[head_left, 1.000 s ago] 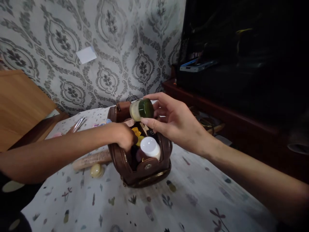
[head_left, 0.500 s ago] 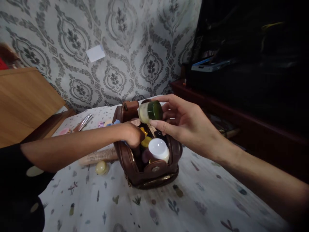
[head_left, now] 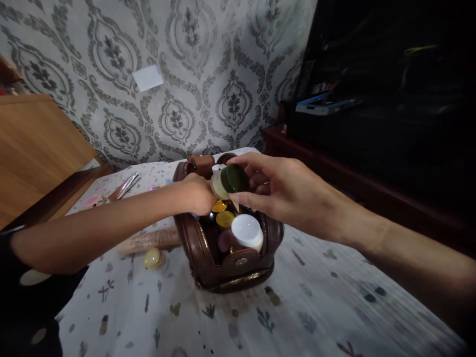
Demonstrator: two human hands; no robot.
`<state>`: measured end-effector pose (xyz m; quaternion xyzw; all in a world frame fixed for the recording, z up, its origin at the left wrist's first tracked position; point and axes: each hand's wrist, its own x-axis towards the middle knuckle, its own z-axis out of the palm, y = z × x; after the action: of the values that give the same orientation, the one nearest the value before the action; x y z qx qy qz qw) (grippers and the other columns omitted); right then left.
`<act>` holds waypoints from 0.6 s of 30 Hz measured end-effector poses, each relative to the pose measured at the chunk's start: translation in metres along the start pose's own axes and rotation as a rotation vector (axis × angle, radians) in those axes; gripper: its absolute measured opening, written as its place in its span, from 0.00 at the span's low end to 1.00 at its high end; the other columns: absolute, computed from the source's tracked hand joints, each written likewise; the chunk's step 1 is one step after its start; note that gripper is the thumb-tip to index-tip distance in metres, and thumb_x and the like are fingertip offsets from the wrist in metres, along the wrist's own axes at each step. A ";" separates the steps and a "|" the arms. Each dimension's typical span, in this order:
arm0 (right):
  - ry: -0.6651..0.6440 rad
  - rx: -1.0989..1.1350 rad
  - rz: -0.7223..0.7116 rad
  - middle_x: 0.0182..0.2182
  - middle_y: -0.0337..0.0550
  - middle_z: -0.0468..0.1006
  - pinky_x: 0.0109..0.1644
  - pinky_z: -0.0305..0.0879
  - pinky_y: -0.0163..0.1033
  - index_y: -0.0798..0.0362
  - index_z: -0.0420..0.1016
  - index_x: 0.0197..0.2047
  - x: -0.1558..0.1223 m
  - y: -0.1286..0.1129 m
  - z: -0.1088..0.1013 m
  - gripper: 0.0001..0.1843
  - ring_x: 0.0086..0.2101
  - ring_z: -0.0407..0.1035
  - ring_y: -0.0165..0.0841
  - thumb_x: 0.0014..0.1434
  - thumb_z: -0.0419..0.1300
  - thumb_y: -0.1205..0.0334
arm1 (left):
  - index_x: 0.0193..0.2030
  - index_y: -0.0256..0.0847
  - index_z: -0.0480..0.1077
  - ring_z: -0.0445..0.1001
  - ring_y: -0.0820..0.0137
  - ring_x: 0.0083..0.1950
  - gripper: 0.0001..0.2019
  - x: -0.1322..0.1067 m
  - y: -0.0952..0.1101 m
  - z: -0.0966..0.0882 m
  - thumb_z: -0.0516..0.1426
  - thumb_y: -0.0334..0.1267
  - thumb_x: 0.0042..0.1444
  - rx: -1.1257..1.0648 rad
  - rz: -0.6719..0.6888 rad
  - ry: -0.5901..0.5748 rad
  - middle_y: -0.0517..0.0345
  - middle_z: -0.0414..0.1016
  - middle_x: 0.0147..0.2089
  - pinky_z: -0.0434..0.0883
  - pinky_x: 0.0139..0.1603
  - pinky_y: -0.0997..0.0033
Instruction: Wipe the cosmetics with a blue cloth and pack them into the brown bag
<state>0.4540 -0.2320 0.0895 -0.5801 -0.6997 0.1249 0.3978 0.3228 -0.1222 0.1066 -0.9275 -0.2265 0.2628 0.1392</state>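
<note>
A brown leather pouch stands open on the patterned tablecloth. Inside it show a white-capped jar, yellow lids and other small containers. My right hand pinches a small jar with a dark green lid just above the pouch's opening. My left hand is closed on the pouch's left rim, its fingers curled inside, so I cannot see what they grip beyond the rim.
Left of the pouch lie a tan tube, a small yellowish round jar and metal tools. A wooden board leans at far left. A dark cabinet fills the right side.
My right hand has lowered the green-lidded jar toward the pouch's opening. My left hand has slid up along the pouch's rim. The view has shifted slightly.
</note>
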 end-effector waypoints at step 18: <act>-0.644 -0.307 0.019 0.31 0.38 0.75 0.32 0.59 0.33 0.55 0.74 0.41 0.072 -0.013 0.006 0.12 0.31 0.69 0.29 0.53 0.66 0.62 | 0.26 0.42 0.67 0.69 0.66 0.37 0.18 -0.070 -0.016 0.053 0.46 0.37 0.66 -0.245 -0.114 0.731 0.56 0.70 0.30 0.65 0.38 0.67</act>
<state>0.4397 -0.1689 0.1233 -0.5705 -0.7944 0.1986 0.0641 0.2350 -0.1350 0.0987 -0.9556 -0.2429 -0.1224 0.1133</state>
